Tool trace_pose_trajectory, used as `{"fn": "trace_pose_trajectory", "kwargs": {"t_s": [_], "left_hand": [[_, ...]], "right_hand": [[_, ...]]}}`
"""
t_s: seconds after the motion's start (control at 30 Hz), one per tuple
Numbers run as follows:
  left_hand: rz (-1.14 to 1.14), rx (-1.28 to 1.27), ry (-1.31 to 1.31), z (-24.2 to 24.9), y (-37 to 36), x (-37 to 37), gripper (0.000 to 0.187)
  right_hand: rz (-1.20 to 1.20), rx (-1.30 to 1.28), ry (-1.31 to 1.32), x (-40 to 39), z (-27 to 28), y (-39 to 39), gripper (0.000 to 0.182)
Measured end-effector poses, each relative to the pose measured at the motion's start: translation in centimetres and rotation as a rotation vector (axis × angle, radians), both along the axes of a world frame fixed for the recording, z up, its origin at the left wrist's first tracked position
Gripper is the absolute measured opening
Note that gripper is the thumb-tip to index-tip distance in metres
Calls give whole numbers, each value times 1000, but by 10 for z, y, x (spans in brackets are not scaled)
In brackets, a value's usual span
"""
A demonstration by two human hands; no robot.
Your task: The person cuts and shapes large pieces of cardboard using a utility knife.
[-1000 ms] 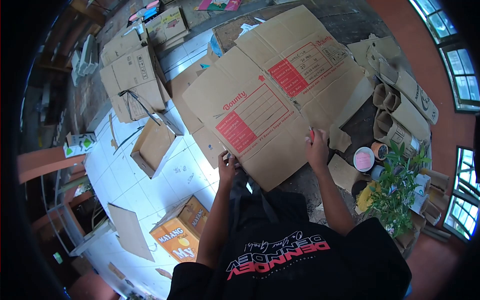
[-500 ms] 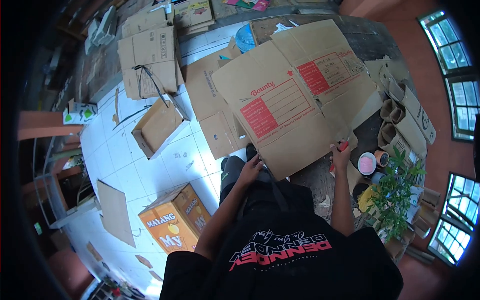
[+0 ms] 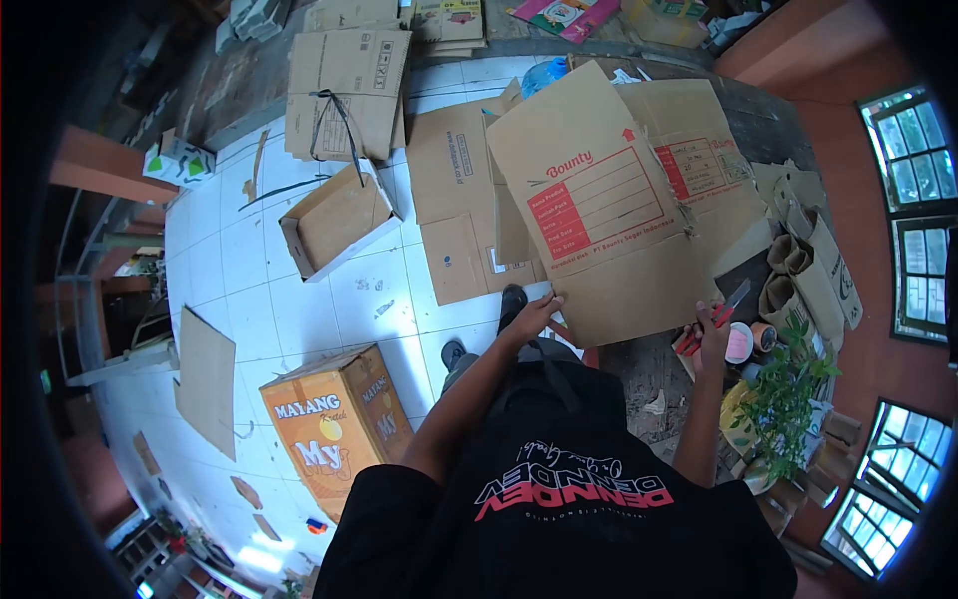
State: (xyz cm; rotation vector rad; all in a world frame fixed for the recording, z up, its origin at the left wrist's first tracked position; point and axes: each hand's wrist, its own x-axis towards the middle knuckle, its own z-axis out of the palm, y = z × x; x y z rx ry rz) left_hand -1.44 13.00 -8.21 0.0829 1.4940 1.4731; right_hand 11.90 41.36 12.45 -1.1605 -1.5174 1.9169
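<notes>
Since the earlier frame, the Bounty panel is sliding farther across the second cardboard sheet, and is now occupying the upper centre, slightly right. Near the frame's centre, the left hand is holding the panel's lower left corner in its fingers. Right of centre, the right hand is wrapping its fingers around a red-handled cutter; whether they are also touching the cardboard, I cannot tell. An orange box is standing lower left.

"Bounty" on cardboard sheet, "MAYANG" and "My" on orange box, "DENNDEV" on black shirt
</notes>
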Motion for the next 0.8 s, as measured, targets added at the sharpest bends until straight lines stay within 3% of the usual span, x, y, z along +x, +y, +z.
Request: {"fn": "trace_pose_trajectory", "kwargs": {"t_s": [0.07, 0.2, 0.27, 0.37, 0.47, 0.57, 0.63, 0.67, 0.77, 0.8], "left_hand": [[-78, -27, 44, 8, -10, 1, 79], [107, -28, -140, 101, -58, 5, 82], [197, 106, -202, 121, -91, 9, 86], [274, 272, -220, 145, -139, 11, 87], [332, 364, -175, 154, -176, 13, 86], [549, 215, -202, 144, -194, 10, 102], [525, 263, -163, 123, -217, 4, 102], [628, 146, -234, 113, -225, 4, 93], [581, -150, -130, 93, -241, 5, 78], [654, -172, -176, 78, -244, 6, 63]], "right_hand": [[71, 5, 37, 7, 15, -24, 29], [280, 82, 66, 16, 38, -85, 29], [401, 135, 33, 24, 48, -121, 31], [692, 446, 89, 34, 38, -169, 35], [927, 376, 38, 42, 38, -218, 45], [760, 181, -332, 57, 12, -245, 53], [702, 89, -383, 65, -8, -244, 51], [673, 3, -390, 67, -13, -241, 49], [593, -132, -348, 66, -36, -226, 44], [572, -153, -321, 61, -42, -220, 42]]}}
